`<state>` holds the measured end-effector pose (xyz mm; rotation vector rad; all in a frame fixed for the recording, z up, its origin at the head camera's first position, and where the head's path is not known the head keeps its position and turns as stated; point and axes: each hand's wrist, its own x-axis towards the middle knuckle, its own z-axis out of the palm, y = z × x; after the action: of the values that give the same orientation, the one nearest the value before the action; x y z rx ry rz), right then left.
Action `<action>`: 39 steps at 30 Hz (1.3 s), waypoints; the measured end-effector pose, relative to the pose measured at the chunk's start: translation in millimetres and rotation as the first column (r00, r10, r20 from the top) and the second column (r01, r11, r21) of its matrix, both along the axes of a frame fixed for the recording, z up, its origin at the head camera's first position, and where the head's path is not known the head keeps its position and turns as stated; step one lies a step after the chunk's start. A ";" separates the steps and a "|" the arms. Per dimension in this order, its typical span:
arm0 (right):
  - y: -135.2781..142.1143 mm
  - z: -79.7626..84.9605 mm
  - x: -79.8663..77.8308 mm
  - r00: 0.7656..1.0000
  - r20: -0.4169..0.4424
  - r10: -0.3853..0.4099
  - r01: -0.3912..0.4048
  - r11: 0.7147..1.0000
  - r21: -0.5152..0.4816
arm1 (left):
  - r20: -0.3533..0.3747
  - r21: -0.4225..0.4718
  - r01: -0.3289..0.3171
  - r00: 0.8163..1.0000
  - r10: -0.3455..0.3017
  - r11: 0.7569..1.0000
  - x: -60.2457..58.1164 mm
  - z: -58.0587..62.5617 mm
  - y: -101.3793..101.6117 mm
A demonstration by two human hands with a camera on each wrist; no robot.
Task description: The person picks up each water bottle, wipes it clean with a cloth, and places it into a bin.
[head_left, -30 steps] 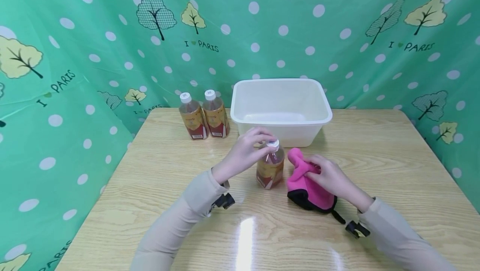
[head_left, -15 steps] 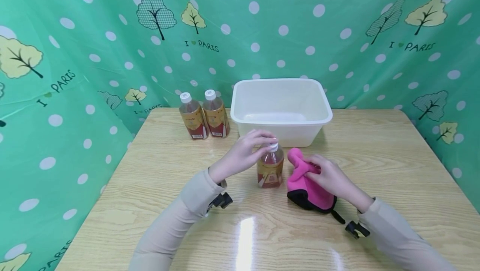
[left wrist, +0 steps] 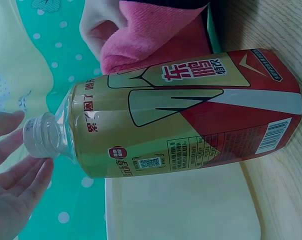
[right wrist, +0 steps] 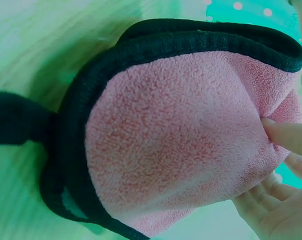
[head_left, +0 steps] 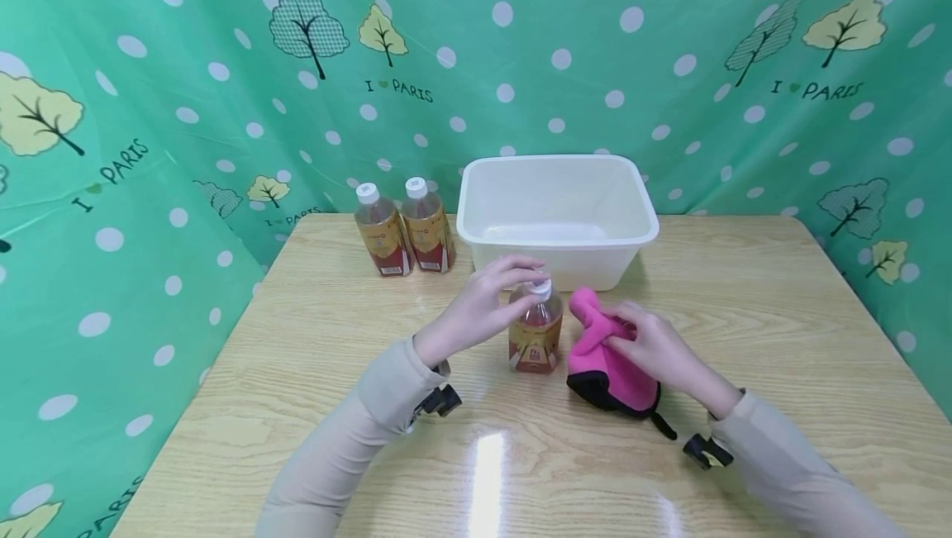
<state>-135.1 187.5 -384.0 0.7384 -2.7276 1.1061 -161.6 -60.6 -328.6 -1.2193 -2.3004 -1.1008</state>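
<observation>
A drink bottle (head_left: 535, 346) with a white cap, a gold and red label and amber contents stands upright on the table. My left hand (head_left: 487, 307) holds it by the cap (left wrist: 41, 135), thumb and fingers on either side in the left wrist view. Just right of the bottle is a pink plush cloth piece (head_left: 617, 364), mitt- or cap-like, with black trim and a black strap (right wrist: 16, 117). My right hand (head_left: 658, 348) pinches a fold of it, thumb (right wrist: 286, 136) on the near side. Its black-edged opening faces me, its rounded knob points away.
Two similar bottles, a left one (head_left: 383, 232) and a right one (head_left: 428, 228), stand side by side at the back left. Behind the held bottle sits a white plastic tub (head_left: 554, 261). A green dotted curtain (head_left: 476, 42) hangs behind the wooden table (head_left: 297, 340).
The bottle has turned in place under my left hand, so a different side of the label faces me. The pink cloth's lower edge has shifted slightly left and up with my right hand.
</observation>
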 end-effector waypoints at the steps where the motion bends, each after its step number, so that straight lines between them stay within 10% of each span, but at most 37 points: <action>1: -0.1 1.2 -0.6 1.000 -0.012 0.003 -0.003 1.000 -0.010 | -0.006 0.008 -0.003 1.000 0.003 1.000 0.1 -0.1 0.3; 20: -20.8 33.9 -6.5 0.994 -0.110 0.021 -0.028 0.998 -0.064 | -0.015 0.042 0.008 1.000 -0.007 0.999 -4.4 -3.6 1.7; 39: -28.0 23.7 -8.2 0.994 -0.103 0.022 -0.033 0.993 -0.111 | -0.011 0.063 0.044 0.999 -0.043 0.997 -7.2 -5.8 0.7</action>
<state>-143.4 159.5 -360.4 0.7953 -2.5552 1.1823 -168.7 -59.8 -334.4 -1.2530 -2.2243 -1.1711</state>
